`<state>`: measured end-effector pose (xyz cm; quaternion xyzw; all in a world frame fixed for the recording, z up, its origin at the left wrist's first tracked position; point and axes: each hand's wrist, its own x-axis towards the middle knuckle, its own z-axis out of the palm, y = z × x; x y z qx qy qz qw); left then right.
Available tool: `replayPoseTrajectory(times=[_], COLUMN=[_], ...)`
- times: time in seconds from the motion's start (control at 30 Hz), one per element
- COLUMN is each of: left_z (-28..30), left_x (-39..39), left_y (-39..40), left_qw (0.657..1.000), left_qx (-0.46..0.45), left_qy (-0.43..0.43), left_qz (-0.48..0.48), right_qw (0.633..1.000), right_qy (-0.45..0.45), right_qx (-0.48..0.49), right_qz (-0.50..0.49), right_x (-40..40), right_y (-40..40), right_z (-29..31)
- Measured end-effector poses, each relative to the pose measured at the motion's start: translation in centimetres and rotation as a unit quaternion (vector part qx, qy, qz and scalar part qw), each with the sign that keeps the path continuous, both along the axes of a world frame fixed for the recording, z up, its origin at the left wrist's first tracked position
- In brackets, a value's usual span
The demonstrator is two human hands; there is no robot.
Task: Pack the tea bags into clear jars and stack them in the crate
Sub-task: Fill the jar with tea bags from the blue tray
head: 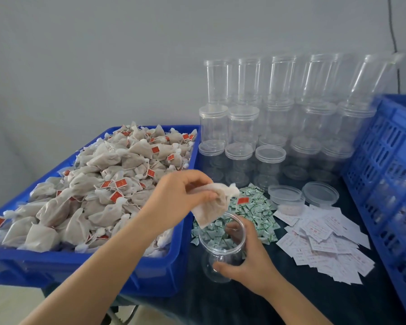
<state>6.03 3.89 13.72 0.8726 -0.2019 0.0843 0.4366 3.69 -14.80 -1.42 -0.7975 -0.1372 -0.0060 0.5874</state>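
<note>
Filling step: left hand [181, 195] pinches a tea bag [215, 206] just above the mouth of the empty clear jar [222, 247], right hand [249, 261] wrapped round it near the tabletop's front edge; next, release it inside.

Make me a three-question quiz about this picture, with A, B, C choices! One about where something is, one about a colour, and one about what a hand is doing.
1. Where is the big heap of tea bags?
A. in the bin on the left
B. on the floor
C. inside the stacked jars

2. What colour are the tags on the tea bags?
A. green
B. red
C. black

3. What is the left hand doing?
A. lying flat on the table
B. screwing on a lid
C. pinching tea bags above the open jar

Answers:
1 A: the heap of tea bags fills the blue bin.
2 B: each tag is red.
3 C: the left hand holds bags over the open jar, which the right hand grips.
</note>
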Motion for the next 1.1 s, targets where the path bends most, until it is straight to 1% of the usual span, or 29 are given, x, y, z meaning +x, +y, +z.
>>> replayPoseTrajectory(times=[0.17, 0.23, 0.3, 0.37, 0.5, 0.6, 0.67, 0.77, 0.93, 1.03, 1.1], left_z=[-1.5, -2.0, -2.3, -2.5, -2.5, -2.2, -2.0, -2.3, -2.9, -3.6, -3.9], left_x=[-0.5, -0.5, -0.5, -0.5, -0.4, -0.3, -0.2, 0.4, 1.7, 1.9, 1.7], left_y=[-1.2, -1.5, -1.8, -2.1, -2.7, -3.8, -4.9, -6.0, -7.2, -7.7, -7.8], left_qw=[0.993, 0.989, 0.985, 0.973, 0.933, 0.882, 0.848, 0.82, 0.787, 0.786, 0.796], left_qx=[0.108, 0.137, 0.164, 0.222, 0.349, 0.459, 0.518, 0.552, 0.582, 0.566, 0.557], left_qy=[-0.003, -0.005, -0.011, -0.029, -0.074, -0.084, -0.068, -0.018, 0.078, 0.136, 0.132], left_qz=[-0.042, -0.056, -0.061, -0.051, -0.038, -0.058, -0.09, -0.147, -0.189, -0.207, -0.196], right_qw=[1.0, 0.999, 0.999, 0.999, 0.999, 0.999, 0.999, 0.999, 0.999, 0.998, 0.997], right_qy=[0.002, 0.006, 0.008, 0.013, 0.009, 0.007, 0.0, 0.002, 0.013, 0.02, 0.023], right_qx=[0.019, 0.028, 0.031, 0.034, 0.043, 0.046, 0.042, 0.047, 0.048, 0.057, 0.063], right_qz=[0.009, 0.013, 0.015, 0.016, 0.016, 0.017, 0.017, 0.019, 0.022, 0.024, 0.024], right_x=[0.2, 0.2, 0.2, 0.1, 0.2, 0.3, 0.3, 0.3, 0.1, 0.0, -0.1], right_y=[0.0, 0.1, 0.1, 0.3, 0.4, 0.4, 0.3, 0.4, 0.4, 0.4, 0.4], right_z=[-0.1, -0.1, -0.1, 0.0, -0.1, -0.2, -0.2, -0.3, -0.1, 0.0, -0.1])
